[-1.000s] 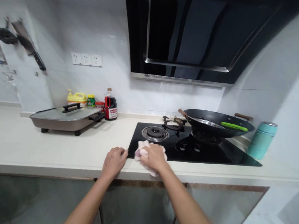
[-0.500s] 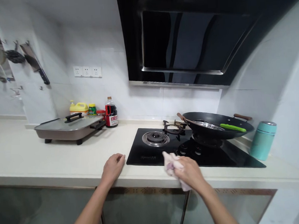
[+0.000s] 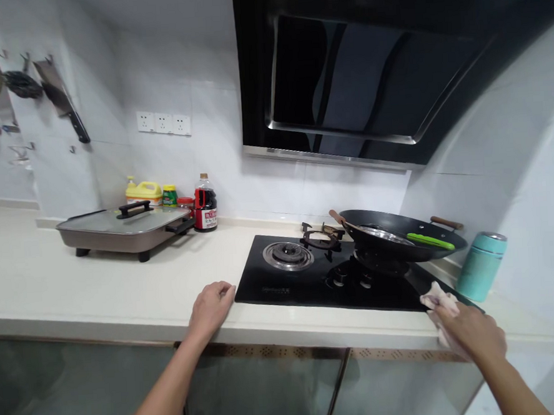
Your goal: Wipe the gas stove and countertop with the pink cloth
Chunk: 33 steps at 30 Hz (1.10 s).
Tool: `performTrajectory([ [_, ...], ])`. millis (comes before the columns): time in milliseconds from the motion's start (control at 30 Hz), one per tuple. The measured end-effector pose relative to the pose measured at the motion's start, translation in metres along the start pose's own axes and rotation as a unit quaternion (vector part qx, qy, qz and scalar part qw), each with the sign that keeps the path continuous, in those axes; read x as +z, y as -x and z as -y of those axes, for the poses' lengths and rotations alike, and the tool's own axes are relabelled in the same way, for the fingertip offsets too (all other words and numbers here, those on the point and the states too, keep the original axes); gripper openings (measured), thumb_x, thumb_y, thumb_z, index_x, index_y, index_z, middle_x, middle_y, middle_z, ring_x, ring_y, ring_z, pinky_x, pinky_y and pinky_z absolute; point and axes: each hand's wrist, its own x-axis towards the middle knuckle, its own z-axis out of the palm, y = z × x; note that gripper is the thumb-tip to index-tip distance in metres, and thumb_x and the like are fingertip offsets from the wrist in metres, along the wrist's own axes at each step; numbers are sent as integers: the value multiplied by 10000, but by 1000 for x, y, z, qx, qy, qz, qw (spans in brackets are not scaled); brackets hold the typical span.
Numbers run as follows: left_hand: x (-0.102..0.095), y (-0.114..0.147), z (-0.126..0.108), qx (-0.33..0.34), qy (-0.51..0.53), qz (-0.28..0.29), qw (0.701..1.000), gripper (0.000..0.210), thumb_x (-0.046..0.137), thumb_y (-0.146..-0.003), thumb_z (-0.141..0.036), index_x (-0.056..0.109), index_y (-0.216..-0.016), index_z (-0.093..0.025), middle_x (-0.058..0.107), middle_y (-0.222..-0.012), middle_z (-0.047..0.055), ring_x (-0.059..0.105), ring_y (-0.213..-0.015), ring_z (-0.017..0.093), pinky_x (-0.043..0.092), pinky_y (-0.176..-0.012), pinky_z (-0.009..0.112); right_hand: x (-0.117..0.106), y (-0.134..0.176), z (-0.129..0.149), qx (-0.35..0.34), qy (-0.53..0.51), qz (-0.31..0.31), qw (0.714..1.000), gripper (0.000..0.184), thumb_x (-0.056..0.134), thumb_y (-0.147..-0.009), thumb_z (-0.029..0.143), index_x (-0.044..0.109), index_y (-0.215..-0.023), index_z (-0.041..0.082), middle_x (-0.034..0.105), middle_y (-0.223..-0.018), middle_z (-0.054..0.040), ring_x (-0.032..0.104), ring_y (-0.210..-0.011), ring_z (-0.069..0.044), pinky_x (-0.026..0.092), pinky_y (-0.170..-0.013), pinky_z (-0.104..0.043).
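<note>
My right hand [image 3: 475, 330] is closed around a crumpled pale pink-white cloth [image 3: 439, 299], pressed at the right front edge of the black glass cooktop [image 3: 305, 294]. On the counter by the cooktop's left front corner rests my left hand [image 3: 212, 308], its fingers curled in with nothing visible in them. The left burner [image 3: 288, 256] lies bare, and its pan support [image 3: 323, 240] sits behind it to the right. A black wok [image 3: 392, 250] with wooden handles stands over the right burner, holding a metal lid or dish and a bright green-handled utensil [image 3: 430, 242].
A teal flask [image 3: 482, 266] stands just right of the cooktop, near my right hand. The range hood [image 3: 344, 84] overhangs the back. Farther left on the counter [image 3: 122, 292] are a lidded electric pan [image 3: 114, 239], a dark sauce bottle [image 3: 205, 202] and a yellow jug [image 3: 145, 193].
My right hand has swept the cloth rightward along the cooktop's front edge, from the middle to the right end. My left hand has stayed at the left corner.
</note>
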Motion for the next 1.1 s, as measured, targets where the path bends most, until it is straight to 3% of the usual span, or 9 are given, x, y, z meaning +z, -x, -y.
performTrajectory([
  [133,4,-2,-2,26,-44,3,999,364,456,-965,-430,749,-897,-226,785,-1049,75,648,-1035,277,442,-866,350,-8,50,67,-56,77,4,995,604,410,-945,638,696,-1216,180,706,-1133,-196,668,-1042,-376,475,-839,-454],
  [233,4,-2,-4,39,-55,-1,998,394,450,-969,-464,755,-906,-224,784,-1056,84,639,-1054,291,446,-885,368,-15,108,145,-182,85,-19,979,445,471,-960,499,722,-1117,166,687,-1041,-183,640,-978,-333,428,-798,-406],
  [367,2,-1,-4,27,-45,4,999,427,431,-968,-499,756,-906,-229,786,-1050,82,648,-1059,287,451,-892,362,-20,183,247,-304,3,-12,953,330,566,-926,444,736,-1044,188,667,-1046,-169,585,-965,-324,380,-803,-412],
  [500,0,-3,0,24,-32,1,999,427,427,-951,-510,749,-903,-234,790,-1051,78,661,-1051,276,454,-877,343,-18,227,304,-397,-121,4,910,243,651,-870,418,721,-995,222,660,-1043,-121,544,-969,-294,369,-853,-414],
  [567,1,-4,2,26,-30,5,999,426,423,-947,-512,743,-888,-237,788,-1039,76,665,-1032,271,455,-852,337,-18,228,312,-411,-191,31,891,182,675,-830,372,704,-940,229,662,-1014,-87,536,-964,-267,370,-876,-400],
  [667,2,-6,4,25,-37,10,999,421,420,-947,-507,734,-869,-238,783,-1023,78,663,-1021,276,449,-831,341,-22,206,315,-336,-351,157,860,126,697,-758,322,661,-822,220,663,-909,-38,547,-891,-219,393,-853,-357],
  [800,4,-5,2,24,-45,1,999,405,428,-943,-497,728,-871,-235,779,-1028,85,656,-1052,285,445,-857,349,-22,162,332,-239,-468,275,805,247,567,-868,417,666,-916,196,705,-882,-29,601,-790,-180,453,-740,-299],
  [933,4,-3,2,15,-33,-8,999,372,445,-942,-473,724,-873,-238,781,-1022,75,667,-1052,269,452,-872,337,-5,136,352,-235,-483,303,787,299,503,-894,407,681,-896,167,710,-803,-31,632,-759,-183,479,-682,-284],
  [1100,4,0,2,18,-29,-10,999,336,460,-964,-423,716,-859,-233,780,-1015,68,660,-1060,258,447,-895,338,4,96,327,-237,-453,255,821,290,664,-728,271,719,-999,183,723,-936,-36,647,-872,-198,516,-804,-313],
])
